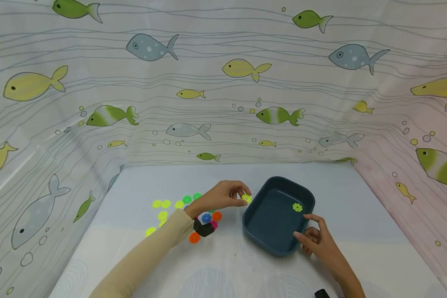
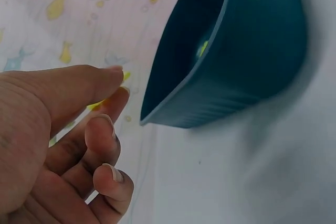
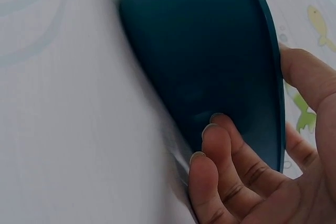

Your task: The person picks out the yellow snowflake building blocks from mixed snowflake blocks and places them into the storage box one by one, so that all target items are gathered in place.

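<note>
My left hand (image 1: 223, 195) pinches a yellow-green flower-shaped disc (image 1: 247, 199) between thumb and fingertips, just left of the rim of a dark blue plastic tub (image 1: 270, 225). In the left wrist view only slivers of this disc show behind the thumb (image 2: 100, 80). One similar yellow-green disc (image 1: 297, 207) lies inside the tub, toward its right side. My right hand (image 1: 320, 240) grips the tub's right wall. Its thumb goes over the rim, and several fingers (image 3: 218, 140) lie against the outer wall in the right wrist view.
Left of the tub, several flower-shaped discs lie scattered: yellow-green ones (image 1: 162, 215), green ones (image 1: 187, 199), blue (image 1: 206, 218) and orange (image 1: 194, 237). My left forearm and its black wrist strap cover part of them. Fish-patterned cloth walls (image 1: 208, 124) surround the white table (image 1: 223, 265).
</note>
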Available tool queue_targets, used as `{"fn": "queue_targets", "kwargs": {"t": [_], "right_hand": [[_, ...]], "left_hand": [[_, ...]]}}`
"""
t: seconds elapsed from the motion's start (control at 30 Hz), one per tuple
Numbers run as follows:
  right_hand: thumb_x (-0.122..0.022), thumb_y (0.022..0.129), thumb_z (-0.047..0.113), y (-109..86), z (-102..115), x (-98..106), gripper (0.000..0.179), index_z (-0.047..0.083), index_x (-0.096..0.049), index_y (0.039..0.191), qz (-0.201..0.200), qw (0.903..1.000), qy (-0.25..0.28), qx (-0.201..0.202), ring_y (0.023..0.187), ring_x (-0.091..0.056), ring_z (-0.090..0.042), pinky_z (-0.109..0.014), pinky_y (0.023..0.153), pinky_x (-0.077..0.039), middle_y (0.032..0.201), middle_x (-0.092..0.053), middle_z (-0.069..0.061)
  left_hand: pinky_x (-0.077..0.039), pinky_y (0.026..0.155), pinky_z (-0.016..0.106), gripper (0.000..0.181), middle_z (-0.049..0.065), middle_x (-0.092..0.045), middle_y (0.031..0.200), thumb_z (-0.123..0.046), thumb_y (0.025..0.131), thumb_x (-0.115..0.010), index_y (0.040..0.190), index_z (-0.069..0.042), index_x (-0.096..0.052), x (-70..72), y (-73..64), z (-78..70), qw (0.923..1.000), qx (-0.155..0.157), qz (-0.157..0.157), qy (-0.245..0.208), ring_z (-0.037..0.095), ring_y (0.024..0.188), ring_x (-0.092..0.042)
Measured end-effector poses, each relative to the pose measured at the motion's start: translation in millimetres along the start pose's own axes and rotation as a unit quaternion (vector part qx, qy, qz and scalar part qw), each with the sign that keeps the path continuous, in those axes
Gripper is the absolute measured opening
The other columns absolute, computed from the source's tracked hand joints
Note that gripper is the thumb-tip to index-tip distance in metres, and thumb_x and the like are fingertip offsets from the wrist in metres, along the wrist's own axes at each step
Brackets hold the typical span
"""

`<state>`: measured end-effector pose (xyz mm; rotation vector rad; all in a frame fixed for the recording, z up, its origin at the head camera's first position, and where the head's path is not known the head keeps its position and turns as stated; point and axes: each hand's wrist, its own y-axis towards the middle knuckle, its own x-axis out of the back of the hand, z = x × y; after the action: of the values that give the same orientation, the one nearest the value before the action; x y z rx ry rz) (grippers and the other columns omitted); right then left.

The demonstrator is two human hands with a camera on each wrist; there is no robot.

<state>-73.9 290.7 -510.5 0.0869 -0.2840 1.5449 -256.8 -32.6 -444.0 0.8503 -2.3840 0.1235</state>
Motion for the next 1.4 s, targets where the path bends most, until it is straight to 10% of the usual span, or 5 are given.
{"fn": "queue_targets", "kwargs": {"t": [0.73,1.4], "right_hand": [[-0.073,0.098,0.025,-0.5,0,0,0.070,0.022,-0.026,0.150,-0.010,0.9998,0.000,-0.018,0.069,-0.061,-0.032,-0.039,0.061,-0.055,0.093,-0.062,-0.019],[-0.073,0.098,0.025,1.9,-2,0,0.070,0.022,-0.025,0.150,-0.005,0.9998,0.001,-0.021,0.071,-0.062,-0.033,-0.039,0.061,-0.055,0.095,-0.063,-0.019]], "left_hand": [[-0.051,0.066,0.026,0.025,-0.005,-0.070,0.098,-0.019,0.095,-0.076,0.119,-0.015,-0.071,-28.0,53.7,-20.4,0.9951,-0.065,0.074,-0.012,0.017,0.071,-0.061],[-0.055,0.071,0.023,0.032,-0.011,-0.069,0.105,-0.019,0.095,-0.077,0.125,-0.012,-0.069,-63.8,100.2,-24.0,0.9915,-0.065,0.112,0.012,0.006,0.080,-0.066]]}}
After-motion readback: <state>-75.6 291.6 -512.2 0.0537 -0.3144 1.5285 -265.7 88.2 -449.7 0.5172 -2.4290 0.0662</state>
